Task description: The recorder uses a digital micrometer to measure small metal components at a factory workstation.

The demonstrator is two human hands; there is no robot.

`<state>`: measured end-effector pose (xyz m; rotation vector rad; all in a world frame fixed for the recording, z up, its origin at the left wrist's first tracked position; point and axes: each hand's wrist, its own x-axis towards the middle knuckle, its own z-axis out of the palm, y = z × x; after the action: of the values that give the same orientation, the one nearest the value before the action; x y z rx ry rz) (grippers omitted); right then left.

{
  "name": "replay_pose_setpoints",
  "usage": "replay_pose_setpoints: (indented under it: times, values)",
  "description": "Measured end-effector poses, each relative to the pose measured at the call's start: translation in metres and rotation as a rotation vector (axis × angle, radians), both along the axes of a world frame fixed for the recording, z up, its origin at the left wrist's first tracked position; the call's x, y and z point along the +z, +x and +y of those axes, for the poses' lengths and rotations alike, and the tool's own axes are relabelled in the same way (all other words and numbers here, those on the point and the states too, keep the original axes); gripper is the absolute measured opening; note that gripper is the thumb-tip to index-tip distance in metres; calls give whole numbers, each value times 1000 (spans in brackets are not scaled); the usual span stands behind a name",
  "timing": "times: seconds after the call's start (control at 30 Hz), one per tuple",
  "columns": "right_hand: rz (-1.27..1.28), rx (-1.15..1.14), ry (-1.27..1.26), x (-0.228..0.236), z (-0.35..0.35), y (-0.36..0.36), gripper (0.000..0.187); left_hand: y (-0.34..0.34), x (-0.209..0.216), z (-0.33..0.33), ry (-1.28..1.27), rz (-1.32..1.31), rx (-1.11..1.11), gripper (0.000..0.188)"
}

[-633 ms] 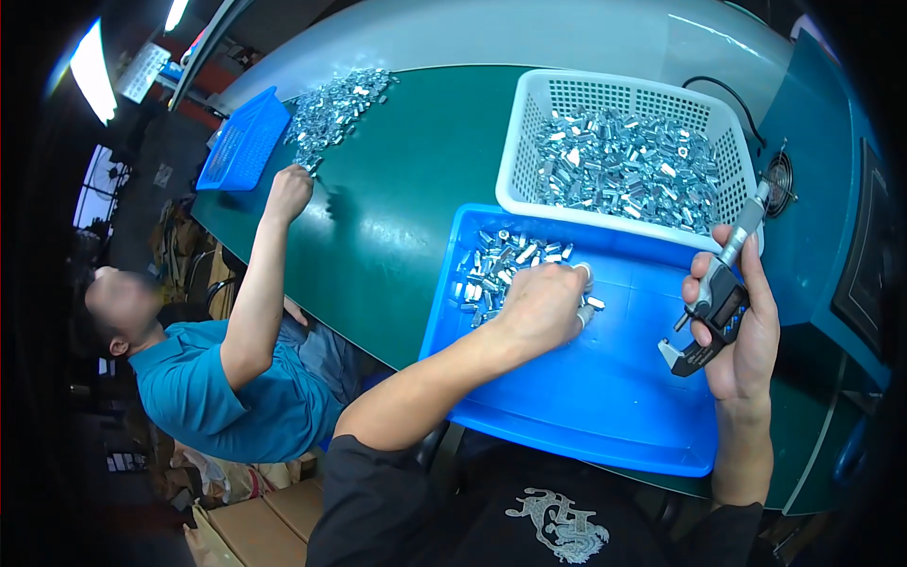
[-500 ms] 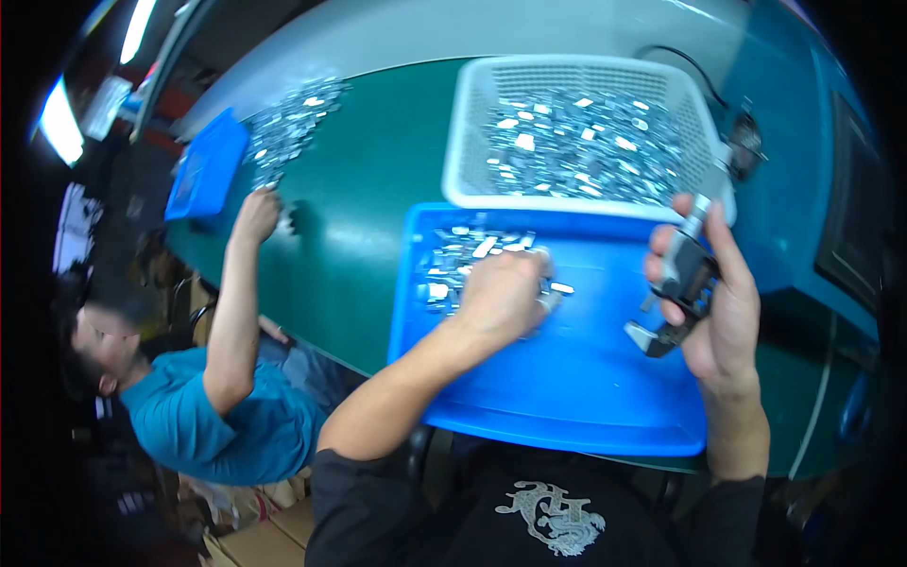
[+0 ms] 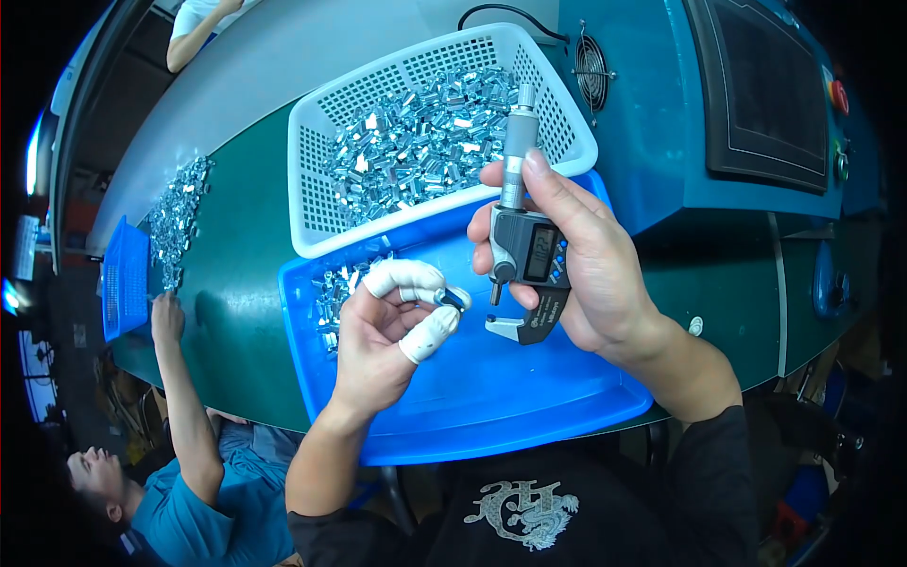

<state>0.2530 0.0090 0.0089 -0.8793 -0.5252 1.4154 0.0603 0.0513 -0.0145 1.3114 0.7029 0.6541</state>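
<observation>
My left hand [image 3: 383,331], with white finger cots on its fingertips, pinches a small shiny metal piece [image 3: 453,300] above the blue tray [image 3: 491,402]. My right hand [image 3: 605,269] is wrapped round a digital micrometer [image 3: 521,246], its thimble pointing up and away and its frame at the lower end. A gap shows between the micrometer's measuring faces, and nothing sits in it. The metal piece is just left of that gap, apart from it. More small metal pieces [image 3: 333,293] lie along the left side of the blue tray, partly hidden by my left hand.
A white perforated basket [image 3: 304,203] heaped with metal pieces stands behind the tray. To the right is a teal machine [image 3: 652,113] with a screen. At left, a co-worker [image 3: 203,491] reaches toward a pile of pieces [image 3: 177,217] beside a small blue basket [image 3: 126,283] on the green table [image 3: 236,246].
My left hand has lifted out of the pieces in the tray with one metal piece. The micrometer has come closer to that hand. The whole view has swung to the right.
</observation>
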Motion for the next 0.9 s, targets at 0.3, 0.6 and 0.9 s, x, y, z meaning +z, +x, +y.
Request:
replay_pose_setpoints:
  times: [0.3, 0.6, 0.9]
  values:
    - [45, -20, 7, -1, 2, 0, 50, 5, -2, -9, -183, -73, -50, 28]
    - [18, 7, 8, -1, 1, -1, 50, 4, -5, -9, -212, -112, -64, 28]
    - [21, -7, -32, -3, 4, -1, 35, 8, -7, -7, -229, -147, -94, 27]
